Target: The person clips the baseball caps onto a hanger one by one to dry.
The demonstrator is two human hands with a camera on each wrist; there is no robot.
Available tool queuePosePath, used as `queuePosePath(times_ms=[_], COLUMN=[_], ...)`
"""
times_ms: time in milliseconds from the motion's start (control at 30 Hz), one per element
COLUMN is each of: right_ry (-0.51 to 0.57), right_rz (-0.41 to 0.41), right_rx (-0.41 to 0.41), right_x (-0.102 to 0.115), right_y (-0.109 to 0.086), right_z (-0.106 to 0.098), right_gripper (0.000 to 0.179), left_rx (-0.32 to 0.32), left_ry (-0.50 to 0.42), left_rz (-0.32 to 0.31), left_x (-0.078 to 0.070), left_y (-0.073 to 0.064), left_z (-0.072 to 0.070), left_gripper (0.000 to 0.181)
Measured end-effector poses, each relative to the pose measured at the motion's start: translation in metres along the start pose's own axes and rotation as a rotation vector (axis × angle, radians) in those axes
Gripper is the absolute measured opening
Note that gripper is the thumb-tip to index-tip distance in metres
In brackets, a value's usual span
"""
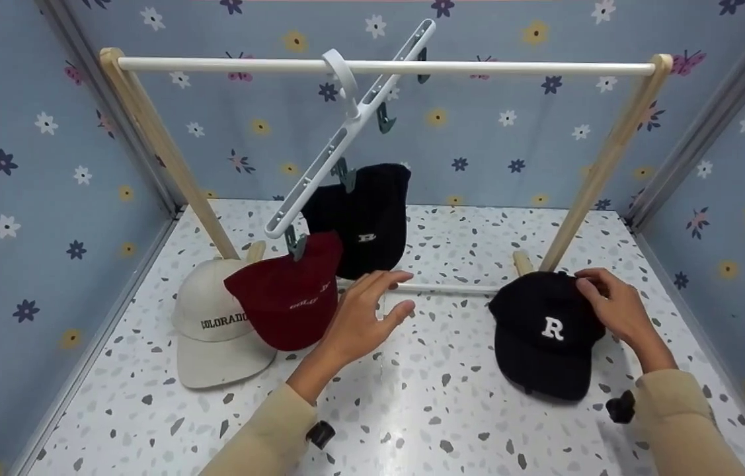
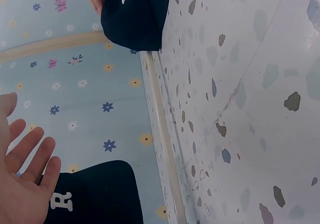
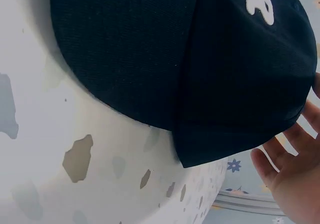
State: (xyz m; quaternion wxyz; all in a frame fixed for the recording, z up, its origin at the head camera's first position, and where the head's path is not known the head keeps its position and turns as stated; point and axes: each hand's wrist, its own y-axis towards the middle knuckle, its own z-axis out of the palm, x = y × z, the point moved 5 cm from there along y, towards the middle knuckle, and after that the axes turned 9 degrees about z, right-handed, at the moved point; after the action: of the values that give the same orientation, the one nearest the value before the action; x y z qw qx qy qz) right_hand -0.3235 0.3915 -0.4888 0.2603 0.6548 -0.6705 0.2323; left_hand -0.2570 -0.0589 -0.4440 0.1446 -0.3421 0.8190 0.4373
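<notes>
A black cap with a white R [image 1: 541, 330] sits on the speckled surface at the right. My right hand [image 1: 615, 305] touches the side of its crown, with the fingertips partly hidden behind it in the right wrist view. My left hand [image 1: 365, 314] is held out with fingers and thumb apart, holding nothing. Close beside it, a maroon cap [image 1: 293, 294] hangs from a green clip [image 1: 295, 244] at the near end of a white hanger [image 1: 319, 173]. Another black cap [image 1: 369, 221], with a white letter, hangs from a clip farther along.
The hanger hooks over the white rod [image 1: 511, 68] of a wooden-legged rack, slanting across it. Two more clips [image 1: 385, 119] on its far half carry no cap. A cream COLORADO cap [image 1: 213, 350] rests at the left, partly behind the maroon one. Flowered walls [image 1: 696, 165] enclose the space.
</notes>
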Motion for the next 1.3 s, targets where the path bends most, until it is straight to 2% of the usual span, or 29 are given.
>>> queuePosePath(times_ms=[133, 433, 633, 900, 1300], right_ry=[0.018, 0.000, 0.006, 0.109, 0.137], right_rz=[0.039, 0.048, 0.083, 0.144, 0.092], right_rx=[-0.007, -0.042, 0.003, 0.104, 0.131], right_x=[-0.003, -0.009, -0.010, -0.007, 0.012], right_y=[0.001, 0.000, 0.000, 0.000, -0.003], right_z=[0.000, -0.001, 0.002, 0.003, 0.001], right_gripper=[0.052, 0.044, 0.045, 0.044, 0.036], left_rx=[-0.001, 0.016, 0.027, 0.035, 0.037], left_ry=[-0.006, 0.007, -0.012, 0.003, -0.009], left_rz=[-0.002, 0.006, -0.001, -0.012, -0.005], left_x=[0.001, 0.001, 0.003, 0.006, 0.006], left_y=[0.000, 0.000, -0.002, -0.005, -0.005], left_z=[0.000, 0.003, 0.004, 0.006, 0.007], left_gripper=[0.041, 0.042, 0.043, 0.043, 0.043])
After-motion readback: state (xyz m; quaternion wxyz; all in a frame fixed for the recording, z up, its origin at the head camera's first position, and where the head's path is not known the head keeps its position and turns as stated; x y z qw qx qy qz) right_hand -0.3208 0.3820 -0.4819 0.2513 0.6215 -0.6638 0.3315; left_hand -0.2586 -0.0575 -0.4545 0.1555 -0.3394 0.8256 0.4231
